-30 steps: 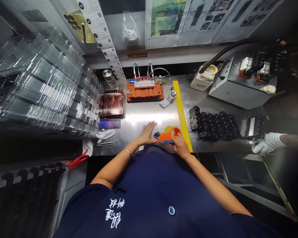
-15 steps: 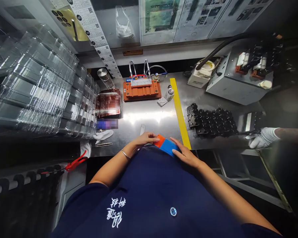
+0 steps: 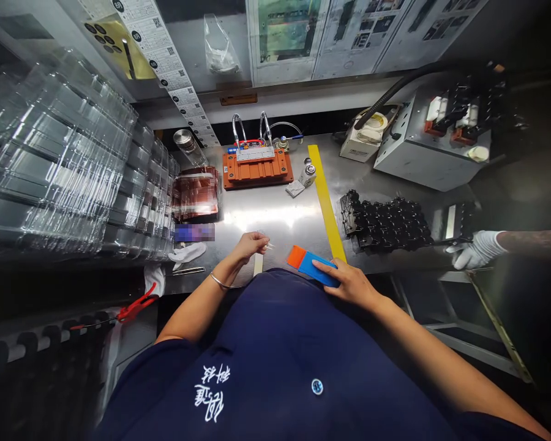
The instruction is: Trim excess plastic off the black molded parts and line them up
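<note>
Right hand: The right hand (image 3: 351, 282) grips a blue-and-orange tape dispenser (image 3: 318, 269), its fingers closed around the blue casing with the orange end pointing toward 10 o'clock.
Left hand: At 10 o'clock from the dispenser, the left hand (image 3: 252, 245) pinches a thin pale piece (image 3: 270, 246) at its fingertips, the fingers drawn narrow; its exact nature is too small to tell.
Pale strip: It (image 3: 258, 264) lies at the near edge of the metal bench (image 3: 275, 214), at 9 o'clock.
Orange fixture: Topped by two curved metal handles, the block (image 3: 258, 171) sits at 11 o'clock.
Small bottle: At 12 o'clock, it stands (image 3: 308, 176) beside a white pad (image 3: 295, 188) and a yellow stripe (image 3: 324, 196).
Black parts: The clustered pieces (image 3: 388, 225) rest at 2 o'clock.
Co-worker: A white-gloved hand (image 3: 480, 248) reaches in at 3 o'clock.
Clear trays: Stacked high, they (image 3: 73, 177) rise at 10 o'clock, beyond reddish-brown trays (image 3: 197, 193).
</note>
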Motion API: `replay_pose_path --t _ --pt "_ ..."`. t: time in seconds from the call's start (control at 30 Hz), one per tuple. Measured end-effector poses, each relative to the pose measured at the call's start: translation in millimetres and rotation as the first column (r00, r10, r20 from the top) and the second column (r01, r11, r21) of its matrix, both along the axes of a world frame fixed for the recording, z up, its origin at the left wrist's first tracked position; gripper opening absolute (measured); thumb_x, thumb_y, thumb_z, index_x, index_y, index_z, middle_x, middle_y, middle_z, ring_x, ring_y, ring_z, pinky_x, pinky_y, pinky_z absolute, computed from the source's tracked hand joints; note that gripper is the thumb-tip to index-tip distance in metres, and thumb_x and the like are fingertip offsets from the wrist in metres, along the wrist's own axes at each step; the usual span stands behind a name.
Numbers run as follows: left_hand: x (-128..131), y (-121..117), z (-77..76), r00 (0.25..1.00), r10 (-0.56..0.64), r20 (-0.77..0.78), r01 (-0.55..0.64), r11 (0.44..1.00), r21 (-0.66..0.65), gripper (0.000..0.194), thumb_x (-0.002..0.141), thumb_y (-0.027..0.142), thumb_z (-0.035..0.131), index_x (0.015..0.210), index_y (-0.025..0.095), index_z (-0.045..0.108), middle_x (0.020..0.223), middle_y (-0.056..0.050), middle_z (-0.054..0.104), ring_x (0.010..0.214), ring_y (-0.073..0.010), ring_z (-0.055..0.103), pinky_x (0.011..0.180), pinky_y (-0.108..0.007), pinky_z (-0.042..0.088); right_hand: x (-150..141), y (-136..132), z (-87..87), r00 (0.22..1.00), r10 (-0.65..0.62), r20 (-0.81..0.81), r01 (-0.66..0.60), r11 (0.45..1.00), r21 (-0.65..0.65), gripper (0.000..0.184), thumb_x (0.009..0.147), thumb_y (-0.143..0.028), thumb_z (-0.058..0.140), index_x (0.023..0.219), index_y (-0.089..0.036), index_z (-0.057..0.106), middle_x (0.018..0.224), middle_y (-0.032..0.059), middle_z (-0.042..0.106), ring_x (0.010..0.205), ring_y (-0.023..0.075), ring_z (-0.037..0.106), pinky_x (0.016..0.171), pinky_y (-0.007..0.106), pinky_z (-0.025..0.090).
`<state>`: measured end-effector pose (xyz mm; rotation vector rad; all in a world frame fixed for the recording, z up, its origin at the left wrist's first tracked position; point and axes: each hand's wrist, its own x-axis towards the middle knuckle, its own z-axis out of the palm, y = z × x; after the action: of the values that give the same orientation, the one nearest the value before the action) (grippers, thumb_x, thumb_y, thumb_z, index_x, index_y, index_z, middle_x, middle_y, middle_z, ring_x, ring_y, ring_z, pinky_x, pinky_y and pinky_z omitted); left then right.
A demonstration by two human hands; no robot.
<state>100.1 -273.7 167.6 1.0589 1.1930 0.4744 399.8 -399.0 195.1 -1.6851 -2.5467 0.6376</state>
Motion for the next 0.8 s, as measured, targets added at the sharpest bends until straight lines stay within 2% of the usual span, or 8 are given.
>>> replay_pose_path --t 0.1,0.17,0.3,0.37,0.5,0.63,0.73,0.8 --pt "-17.1 13.9 9.0 0.996 0.032 -0.077 -0.021 0.99 0.142 0.031 0.077 0.041 0.068 0.073 0.012 0.061 0.057 0.002 0.052 0.051 -0.0081 0.049 0.055 -0.026 0.048 9.2 5.0 -0.6 0.989 -0.026 0.142 0.033 0.998 -0.045 0.06 0.078 -0.025 0.064 0.137 -0.033 0.052 0.097 0.0067 0.063 0.087 0.0218 0.064 0.067 0.027 0.049" --pt "-13.1 10.7 14.5 0.994 0.007 -0.112 0.021 0.969 0.245 0.024 0.081 0.037 0.062 0.077 0.013 0.063 0.065 -0.001 0.057 0.057 -0.0106 0.053 0.059 -0.027 0.049 2.3 16.6 -0.5 0.971 -0.094 0.22 0.115 0.99 -0.086 0.058 0.081 -0.031 0.063 0.137 -0.035 0.052 0.1 0.0072 0.064 0.089 0.0231 0.064 0.068 0.028 0.048" --pt "25.6 -18.5 19.4 0.974 -0.137 -0.18 0.203 0.878 0.432 0.006 0.078 0.024 0.066 0.079 0.019 0.068 0.075 -0.003 0.062 0.077 -0.0154 0.059 0.076 -0.03 0.05 -32.6 50.9 -6.2 0.868 -0.385 0.314 0.435 0.894 -0.106 0.062 0.085 -0.055 0.056 0.142 -0.036 0.045 0.101 0.0083 0.065 0.09 0.0256 0.065 0.071 0.03 0.047" --pt "42.4 -30.8 19.0 0.956 -0.179 -0.23 0.272 0.833 0.482 0.006 0.079 0.019 0.063 0.077 0.02 0.069 0.072 -0.002 0.059 0.077 -0.0162 0.059 0.079 -0.031 0.049 -48.8 65.1 -15.2 0.832 -0.451 0.324 0.501 0.861 -0.089 0.066 0.086 -0.061 0.051 0.146 -0.035 0.038 0.104 0.0093 0.063 0.091 0.0258 0.064 0.073 0.031 0.046" --pt "45.9 -37.3 21.4 0.936 -0.165 -0.312 0.316 0.786 0.532 0.015 0.084 0.014 0.054 0.083 0.018 0.068 0.078 -0.005 0.06 0.082 -0.0186 0.059 0.082 -0.034 0.048 -61.0 78.6 -41.9 0.806 -0.487 0.335 0.538 0.839 -0.075 0.065 0.089 -0.058 0.049 0.148 -0.034 0.033 0.113 0.0122 0.059 0.094 0.0256 0.064 0.076 0.032 0.046" --pt "35.3 -38.4 30.4 0.93 -0.177 -0.323 0.332 0.783 0.526 0.015 0.084 0.018 0.054 0.086 0.018 0.068 0.08 -0.005 0.062 0.082 -0.0177 0.059 0.082 -0.032 0.047 -52.2 81.2 -60.4 0.753 -0.556 0.353 0.613 0.788 -0.066 0.064 0.091 -0.05 0.05 0.145 -0.016 0.041 0.111 0.0226 0.06 0.096 0.0319 0.062 0.077 0.04 0.048" --pt "33.5 -39.6 35.3 0.93 -0.203 -0.306 0.332 0.819 0.467 0.014 0.083 0.018 0.054 0.081 0.017 0.068 0.077 -0.004 0.064 0.075 -0.0155 0.059 0.074 -0.028 0.047 -46.0 82.7 -54.1 0.781 -0.56 0.278 0.59 0.807 -0.035 0.054 0.092 -0.041 0.05 0.139 -0.015 0.048 0.116 0.0261 0.059 0.106 0.0374 0.057 0.083 0.051 0.047" --pt "34.2 -38.8 37.2 0.932 -0.23 -0.281 0.334 0.848 0.412 0.012 0.08 0.018 0.055 0.076 0.016 0.067 0.074 -0.003 0.064 0.07 -0.0146 0.058 0.067 -0.026 0.045 -45.8 85.6 -37.3 0.838 -0.517 0.173 0.526 0.85 -0.009 0.045 0.093 -0.035 0.048 0.134 -0.017 0.054 0.125 0.0237 0.057 0.118 0.0372 0.052 0.093 0.056 0.043"
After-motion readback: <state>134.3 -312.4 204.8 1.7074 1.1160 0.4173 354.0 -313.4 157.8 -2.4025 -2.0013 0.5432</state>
